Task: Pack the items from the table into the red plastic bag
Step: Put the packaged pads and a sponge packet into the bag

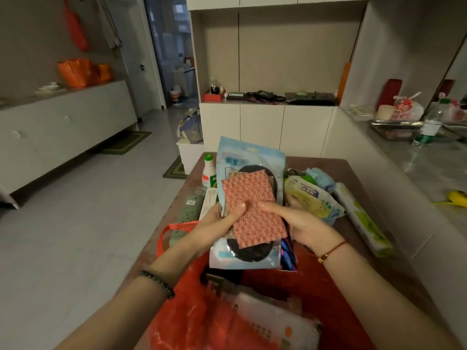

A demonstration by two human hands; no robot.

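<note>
Both my hands hold a stack of flat items above the red plastic bag. On top lies a pink glittery cloth, under it a clear blue packet with a black oval pad. My left hand grips the stack's left edge, thumb on the pink cloth. My right hand grips its right edge, thumb on the cloth too. The bag lies open at the table's near end and holds a white packet. A dark blue packet sticks out below the stack.
On the brown table lie a wet-wipes pack, a green-and-white roll, a white bottle with green cap, a green perforated item, a white box and blue packets. A grey counter runs along the right.
</note>
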